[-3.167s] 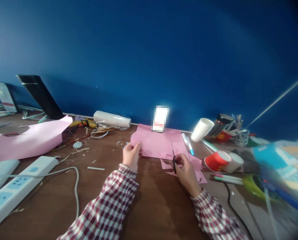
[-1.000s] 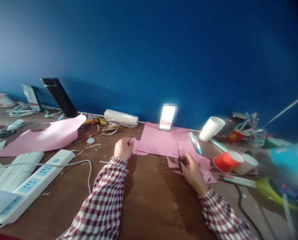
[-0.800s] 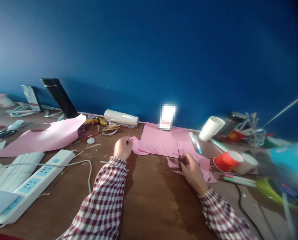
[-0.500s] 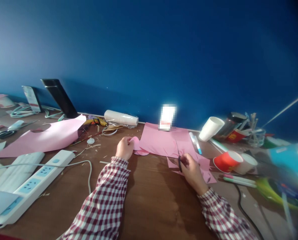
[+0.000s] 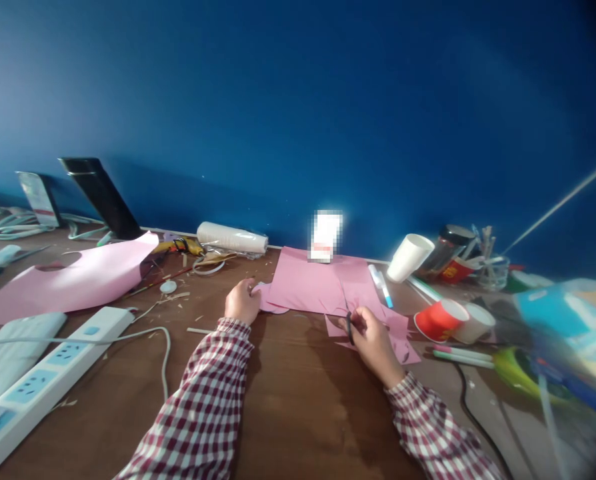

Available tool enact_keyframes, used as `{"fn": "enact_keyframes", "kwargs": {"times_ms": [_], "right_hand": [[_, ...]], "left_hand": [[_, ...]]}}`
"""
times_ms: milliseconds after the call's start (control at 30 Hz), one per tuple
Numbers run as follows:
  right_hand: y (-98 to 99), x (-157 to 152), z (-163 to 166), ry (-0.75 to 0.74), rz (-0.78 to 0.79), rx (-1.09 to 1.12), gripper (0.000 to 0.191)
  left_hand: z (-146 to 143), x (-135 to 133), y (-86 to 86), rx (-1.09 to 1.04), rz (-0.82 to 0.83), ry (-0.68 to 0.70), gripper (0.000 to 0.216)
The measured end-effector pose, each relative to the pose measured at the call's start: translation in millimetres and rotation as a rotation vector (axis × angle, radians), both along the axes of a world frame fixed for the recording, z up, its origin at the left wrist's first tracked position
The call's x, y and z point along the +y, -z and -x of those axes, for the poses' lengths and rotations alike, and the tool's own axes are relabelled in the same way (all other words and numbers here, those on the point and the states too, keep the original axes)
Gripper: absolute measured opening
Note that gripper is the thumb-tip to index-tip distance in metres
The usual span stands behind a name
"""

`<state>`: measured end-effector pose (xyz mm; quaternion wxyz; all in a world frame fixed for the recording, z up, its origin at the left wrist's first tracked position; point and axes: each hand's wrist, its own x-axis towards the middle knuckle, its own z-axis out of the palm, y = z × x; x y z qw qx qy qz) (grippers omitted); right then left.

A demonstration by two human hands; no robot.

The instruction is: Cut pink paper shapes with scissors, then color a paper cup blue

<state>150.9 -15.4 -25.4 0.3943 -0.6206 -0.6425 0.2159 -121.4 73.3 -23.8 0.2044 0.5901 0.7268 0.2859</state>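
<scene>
My left hand (image 5: 242,303) is low over the brown table, its fingers curled at the left edge of some small pink paper cutouts (image 5: 274,303). Whether anything is pinched in its fingertips is hidden. My right hand (image 5: 373,340) is closed around the dark handle of a pair of scissors (image 5: 349,327), the thin blades pointing away from me. Behind them lies a large pink paper sheet (image 5: 308,283). Pointed pink paper scraps (image 5: 401,333) are spread beneath and beside my right hand.
At left are a white power strip (image 5: 73,353) with a cable and a larger pink sheet (image 5: 78,280). A sleeve of paper cups (image 5: 232,237) lies near the blue wall. On the right are a white cup (image 5: 411,257), a red cup (image 5: 441,320) and markers (image 5: 463,358).
The pink cutout that my left hand held raised now lies flat beside its fingers. The right hand keeps its hold on the scissors. The whole view has shifted slightly.
</scene>
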Motion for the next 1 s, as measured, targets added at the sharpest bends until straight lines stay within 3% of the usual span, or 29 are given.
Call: {"fn": "enact_keyframes", "kwargs": {"times_ms": [100,333,567,700,800,900,1000], "right_hand": [[-1.6,0,1,0.001,0.000,-0.003,0.027],[-2.2,-1,1,0.000,-0.002,-0.004,0.025],[-0.7,0,0,-0.002,-0.010,0.007,0.022],[-1.4,0,0,-0.006,-0.002,0.011,0.016],[-4.4,-1,2,-0.006,-0.027,0.001,0.014],[-12.6,-5,9,0.022,-0.075,-0.025,0.012],[-22.1,-10,19,0.049,-0.098,-0.099,0.010]], "left_hand": [[-7,0,3.6,-0.052,-0.008,0.025,0.040],[-3,-8,-8.3,0.111,-0.089,0.058,0.026],[-1,-5,-5.0,-0.008,-0.005,0.075,0.027],[-11,-11,-9.9,0.082,-0.118,0.018,0.030],[-27,-21,-18.0,0.068,-0.274,-0.016,0.053],[-57,-37,-21.6,-0.107,-0.460,0.187,0.057],[-91,-57,-17.0,-0.453,-0.399,0.474,0.061]]}}
